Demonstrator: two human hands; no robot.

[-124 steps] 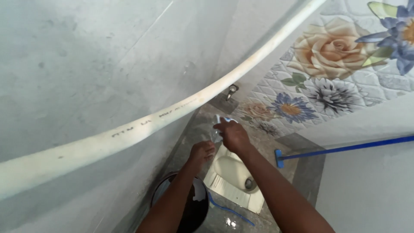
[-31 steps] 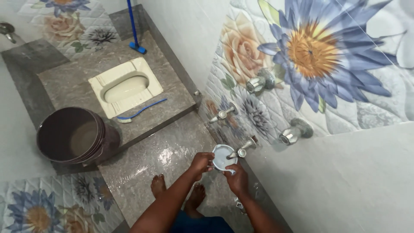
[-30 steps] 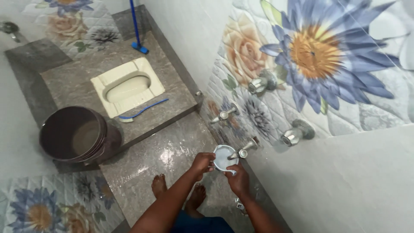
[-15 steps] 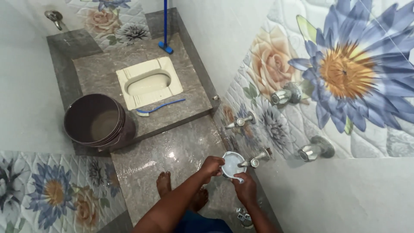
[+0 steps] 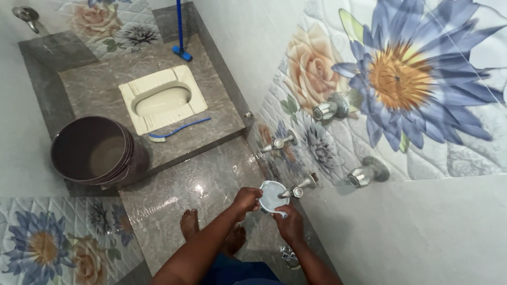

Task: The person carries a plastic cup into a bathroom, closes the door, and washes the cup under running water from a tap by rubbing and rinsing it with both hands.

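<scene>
While water wets the grey marble-look floor [image 5: 200,184], I see both hands closed on a small round pale-blue plastic cup [image 5: 272,194] under the lowest chrome wall tap [image 5: 299,187]. The left hand [image 5: 246,199] pinches its near rim; the right hand [image 5: 289,224] cups it from below. I judge it light, stiff, slick when wet, and best held at the rim.

A home bathroom: a cream ceramic squat toilet pan [image 5: 160,99] sits in a raised grey stone-tiled platform [image 5: 79,89] at eleven o'clock, a dark brown plastic bucket [image 5: 95,153] beside it at nine. Chrome wall taps [image 5: 327,110] (several, at two o'clock) stud the glossy flower-printed wall tiles [image 5: 406,74], above a wet floor [image 5: 195,184].
</scene>
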